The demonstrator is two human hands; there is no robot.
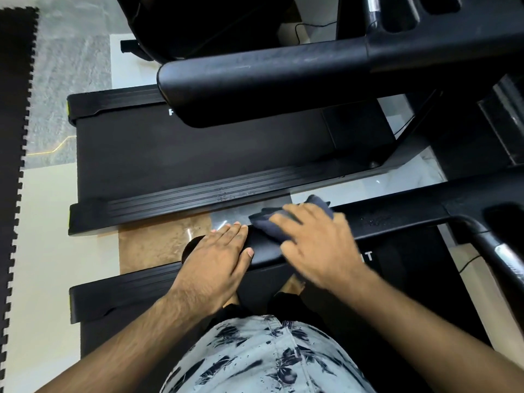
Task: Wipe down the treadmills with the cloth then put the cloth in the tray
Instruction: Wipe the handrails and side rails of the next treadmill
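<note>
I stand on a black treadmill and look down at its left handrail (266, 251). A dark blue-grey cloth (272, 222) lies crumpled on the rail. My right hand (317, 248) lies over the cloth with fingers spread and presses it onto the rail; the hand is blurred. My left hand (218, 259) rests flat on the rail's near end, fingers straight, just left of the cloth. A second black treadmill (184, 154) stands beside this one, its thick handrail (255, 89) crossing the upper view. No tray is in view.
A narrow strip of tiled floor (158, 242) separates the two treadmills. Black interlocking foam mats (14, 109) edge the far left. The curved right handle (499, 251) of my treadmill rises at the right. Cables lie on the floor near the top.
</note>
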